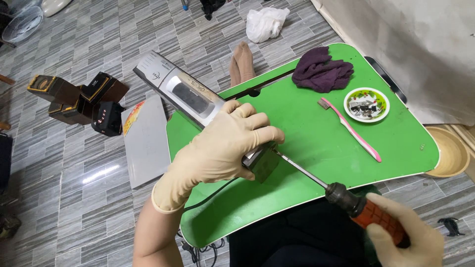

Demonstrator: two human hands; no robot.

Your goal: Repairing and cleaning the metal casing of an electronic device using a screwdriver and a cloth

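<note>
Grey tile floor (89, 163), far left: fan (22, 22), brown and black boxes (79, 101), then a flat grey panel (146, 141) lying beside the green lap table (316, 133). Silver appliance (185, 96) lies diagonally, one end off the table's left edge, the other on the green top. Left hand (222, 148), gloved, fingers wrapped around the near end, covering it; black cord (213, 193) trails below. Screwdriver (341, 195) shaft meets the appliance's end face just under those fingers. Right hand (410, 237), gloved, closed on the orange handle at bottom right. Further right on the table: purple cloth (321, 71), pink toothbrush (354, 131), small dish (366, 105) of metal bits. White plastic bag (266, 22) on floor behind. Wooden bowl (450, 153) off the right edge.
</note>
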